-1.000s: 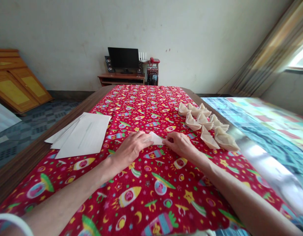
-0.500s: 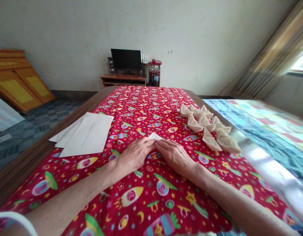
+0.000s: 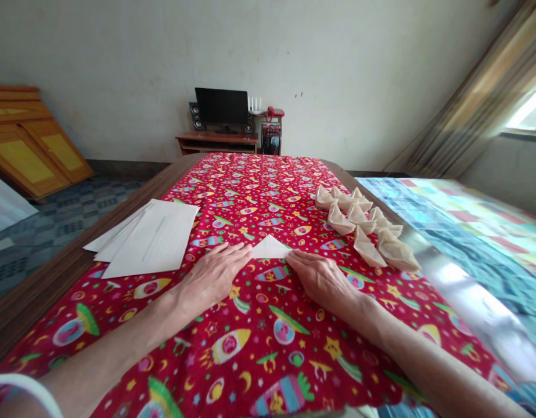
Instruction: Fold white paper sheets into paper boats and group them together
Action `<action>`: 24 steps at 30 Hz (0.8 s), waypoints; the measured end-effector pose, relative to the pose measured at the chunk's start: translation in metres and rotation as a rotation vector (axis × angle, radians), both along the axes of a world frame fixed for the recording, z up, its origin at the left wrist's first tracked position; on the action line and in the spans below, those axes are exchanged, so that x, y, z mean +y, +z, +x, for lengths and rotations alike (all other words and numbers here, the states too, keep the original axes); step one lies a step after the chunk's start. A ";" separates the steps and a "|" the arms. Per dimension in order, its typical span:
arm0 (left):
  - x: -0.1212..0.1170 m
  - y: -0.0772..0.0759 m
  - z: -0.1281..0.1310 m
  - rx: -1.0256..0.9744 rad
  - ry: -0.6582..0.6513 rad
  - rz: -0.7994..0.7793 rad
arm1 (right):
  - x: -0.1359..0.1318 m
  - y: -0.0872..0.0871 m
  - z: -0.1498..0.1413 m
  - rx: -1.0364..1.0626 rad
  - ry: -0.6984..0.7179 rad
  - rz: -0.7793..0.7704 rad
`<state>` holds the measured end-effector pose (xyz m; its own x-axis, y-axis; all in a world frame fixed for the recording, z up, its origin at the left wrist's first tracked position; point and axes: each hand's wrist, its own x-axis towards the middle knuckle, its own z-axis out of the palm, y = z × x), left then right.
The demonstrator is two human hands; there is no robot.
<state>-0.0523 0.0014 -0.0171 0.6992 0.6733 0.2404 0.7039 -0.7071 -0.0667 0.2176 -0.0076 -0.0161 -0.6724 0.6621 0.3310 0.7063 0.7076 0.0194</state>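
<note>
A small white paper folded into a flat triangle lies on the red patterned tablecloth between my hands. My left hand rests flat with fingers stretched out, fingertips touching the triangle's left corner. My right hand also lies flat and open, its fingertips at the triangle's right corner. Neither hand grips the paper.
A stack of white paper sheets lies to the left. Several folded paper boats sit in a cluster to the right. The wooden table edge shows at left. A desk with a monitor stands at the far wall.
My hands were together over the folded paper; they have slid apart to its two lower corners, leaving the flat triangle in plain sight.
</note>
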 end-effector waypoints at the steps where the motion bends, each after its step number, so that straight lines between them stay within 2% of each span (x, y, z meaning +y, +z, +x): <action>1: -0.001 0.000 -0.003 -0.009 0.003 0.009 | 0.000 0.000 0.000 0.001 -0.001 -0.002; 7: 0.001 -0.001 -0.009 -0.093 0.027 0.049 | 0.001 0.003 -0.003 -0.002 -0.043 -0.014; 10: 0.009 0.003 0.003 -0.212 0.042 0.102 | 0.005 0.008 -0.008 -0.058 -0.052 -0.039; 14: 0.023 0.004 0.025 -0.266 -0.059 0.086 | 0.017 0.013 -0.018 -0.151 -0.123 -0.018; 18: 0.037 -0.003 0.036 -0.243 -0.113 0.009 | 0.030 0.016 -0.026 -0.165 -0.149 -0.005; 24: 0.047 -0.019 0.034 -0.437 -0.102 -0.010 | 0.039 0.011 -0.025 -0.129 -0.114 0.002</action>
